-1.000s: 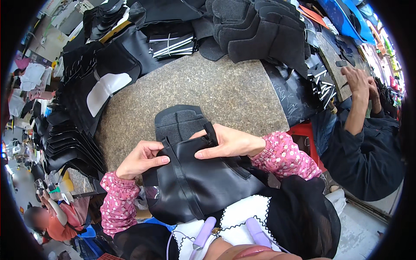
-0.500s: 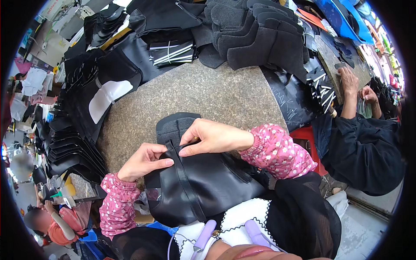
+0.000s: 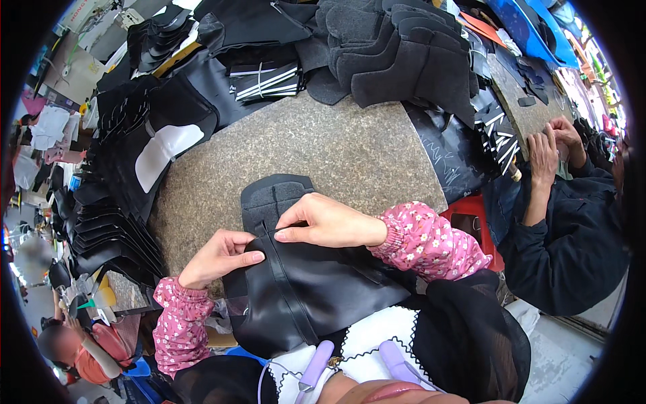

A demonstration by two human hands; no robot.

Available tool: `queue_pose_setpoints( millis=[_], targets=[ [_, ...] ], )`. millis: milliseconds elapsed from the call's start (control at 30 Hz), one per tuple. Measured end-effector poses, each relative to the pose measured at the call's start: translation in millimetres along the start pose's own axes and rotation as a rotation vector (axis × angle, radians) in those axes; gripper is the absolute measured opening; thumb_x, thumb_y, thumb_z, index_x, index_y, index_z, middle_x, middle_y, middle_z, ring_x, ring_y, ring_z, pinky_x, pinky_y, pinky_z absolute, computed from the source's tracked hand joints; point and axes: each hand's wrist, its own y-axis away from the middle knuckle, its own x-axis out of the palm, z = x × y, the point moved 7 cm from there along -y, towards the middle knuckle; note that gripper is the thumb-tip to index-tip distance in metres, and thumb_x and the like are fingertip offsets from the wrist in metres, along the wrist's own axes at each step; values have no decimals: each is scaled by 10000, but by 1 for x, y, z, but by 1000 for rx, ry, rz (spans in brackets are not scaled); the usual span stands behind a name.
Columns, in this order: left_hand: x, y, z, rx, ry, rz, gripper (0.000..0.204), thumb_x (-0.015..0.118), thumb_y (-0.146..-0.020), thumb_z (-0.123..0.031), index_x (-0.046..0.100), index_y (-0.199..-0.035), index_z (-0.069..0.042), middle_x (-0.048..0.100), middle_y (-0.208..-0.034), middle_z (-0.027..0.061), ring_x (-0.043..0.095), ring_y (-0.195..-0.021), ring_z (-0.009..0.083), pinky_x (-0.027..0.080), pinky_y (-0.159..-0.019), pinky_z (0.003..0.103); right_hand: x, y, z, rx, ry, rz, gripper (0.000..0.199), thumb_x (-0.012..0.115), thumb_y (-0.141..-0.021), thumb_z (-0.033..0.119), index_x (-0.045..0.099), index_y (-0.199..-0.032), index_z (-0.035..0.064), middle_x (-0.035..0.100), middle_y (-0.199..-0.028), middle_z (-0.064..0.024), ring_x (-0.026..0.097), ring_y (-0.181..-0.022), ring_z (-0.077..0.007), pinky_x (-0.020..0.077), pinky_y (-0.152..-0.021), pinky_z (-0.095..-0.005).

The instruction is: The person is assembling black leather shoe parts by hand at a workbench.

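Note:
A black leather piece [image 3: 316, 289] lies over the near edge of a speckled brown-grey work table [image 3: 336, 148], with a dark grey felt part [image 3: 272, 195] sticking out at its far end. My left hand [image 3: 219, 256] pinches the piece's left edge beside a raised black strip [image 3: 286, 283]. My right hand [image 3: 330, 222] presses fingertips down on the top of that strip, where leather meets felt. Both sleeves are pink with a flower print.
Stacks of black cut pieces [image 3: 114, 222] line the table's left side, one with a white patch [image 3: 161, 151]. Grey felt parts [image 3: 404, 60] and banded bundles [image 3: 266, 81] sit at the back. Another person in dark clothing [image 3: 558, 222] works at the right.
The leather piece has slid nearer to me and lies flatter. My right hand moved left onto the strip's top, and my left hand closed in against the piece's left edge.

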Motion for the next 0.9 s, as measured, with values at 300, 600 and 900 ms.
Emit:
queue_pose_setpoints(
  millis=[300,600,900],
  targets=[
    [-11,-2,10,11,4,-82,141,690,-810,-73,668,-891,40,649,-786,-5,562,-697,24,455,-625,169,4,-3,-10,49,-180,83,332,656,-827,240,642,-971,-59,675,-788,-137,582,-705,-107,473,-656,-282],
    [-14,-7,4,59,90,-28,189,673,-831,-97,641,-971,27,669,-802,12,575,-688,23,458,-631,167,4,3,-19,257,-474,46,256,674,-825,101,651,-1046,-28,679,-911,-30,559,-801,-36,466,-743,-204],
    [-62,-28,-16,44,87,-114,210,726,-751,-29,648,-935,37,674,-842,59,628,-720,77,499,-678,184,-28,-31,-24,306,-289,-81,294,706,-797,119,651,-1036,-43,679,-916,-77,590,-803,-78,480,-727,-217]
  ],
)
